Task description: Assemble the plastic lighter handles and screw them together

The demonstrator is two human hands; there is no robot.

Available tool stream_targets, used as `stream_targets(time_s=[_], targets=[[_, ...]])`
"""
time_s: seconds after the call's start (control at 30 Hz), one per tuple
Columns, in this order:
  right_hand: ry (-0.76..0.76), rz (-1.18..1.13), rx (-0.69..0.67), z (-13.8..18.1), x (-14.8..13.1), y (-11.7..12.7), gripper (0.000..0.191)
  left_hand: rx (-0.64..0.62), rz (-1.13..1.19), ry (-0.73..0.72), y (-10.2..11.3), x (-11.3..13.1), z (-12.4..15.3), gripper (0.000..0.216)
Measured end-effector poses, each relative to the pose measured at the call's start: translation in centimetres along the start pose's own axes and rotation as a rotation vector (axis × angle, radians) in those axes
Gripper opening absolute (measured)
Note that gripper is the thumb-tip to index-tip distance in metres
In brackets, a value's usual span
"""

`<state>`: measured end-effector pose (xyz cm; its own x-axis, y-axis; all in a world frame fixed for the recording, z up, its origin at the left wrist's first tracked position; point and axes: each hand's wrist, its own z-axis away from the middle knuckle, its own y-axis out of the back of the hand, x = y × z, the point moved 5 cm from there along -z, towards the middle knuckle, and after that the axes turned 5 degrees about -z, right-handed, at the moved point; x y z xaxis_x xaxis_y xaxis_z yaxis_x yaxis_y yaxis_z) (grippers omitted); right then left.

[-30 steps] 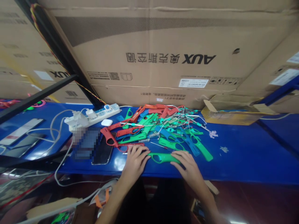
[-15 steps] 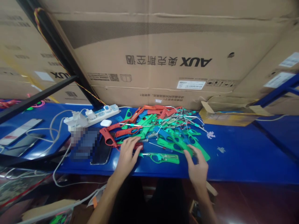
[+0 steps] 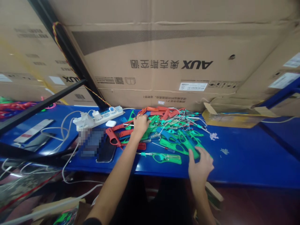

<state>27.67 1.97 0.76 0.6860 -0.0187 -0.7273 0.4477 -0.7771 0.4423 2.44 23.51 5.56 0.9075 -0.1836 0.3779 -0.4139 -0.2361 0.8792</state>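
My left hand (image 3: 141,124) reaches into the back left of a pile of lighter parts, its fingers curled down among red and green pieces. What they hold, if anything, is hidden. My right hand (image 3: 201,164) is closed around the lower end of a green lighter casing (image 3: 187,141), tilted up at the pile's front right. Between the hands, near the table edge, lies a green lighter half (image 3: 167,158) with a metal tube and inner parts fitted. Behind it are a thin screwdriver (image 3: 164,147) and another green casing (image 3: 172,145). A red casing (image 3: 112,137) lies left.
A white power strip (image 3: 100,118) with plugs and cables stands at the left, near a white case (image 3: 111,123) and a dark phone (image 3: 106,152). Large cartons (image 3: 164,43) rise behind the blue table (image 3: 246,156). An open small carton (image 3: 234,120) sits back right.
My left hand has moved forward from the front of the pile into its back left. My right hand has shifted slightly right, and the green casing stands more steeply. The view has shifted slightly.
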Motion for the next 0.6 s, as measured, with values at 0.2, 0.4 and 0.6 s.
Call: stream_targets(time_s=[0.2, 0.4, 0.6], targets=[[0.066, 0.032, 0.080, 0.0, -0.5, 0.3, 0.039, 0.047, 0.189, 0.020, 3.2, 0.5, -2.1, 0.015], [0.361, -0.094, 0.064, 0.8, -3.6, 1.0, 0.025, 0.150, 0.602, 0.003, 8.4, 1.8, 0.3, 0.023], [0.491, -0.196, -0.233, 1.4, -6.6, -0.2, 0.060, -0.069, 0.946, 0.076, 4.9, 4.7, 11.1, 0.036]])
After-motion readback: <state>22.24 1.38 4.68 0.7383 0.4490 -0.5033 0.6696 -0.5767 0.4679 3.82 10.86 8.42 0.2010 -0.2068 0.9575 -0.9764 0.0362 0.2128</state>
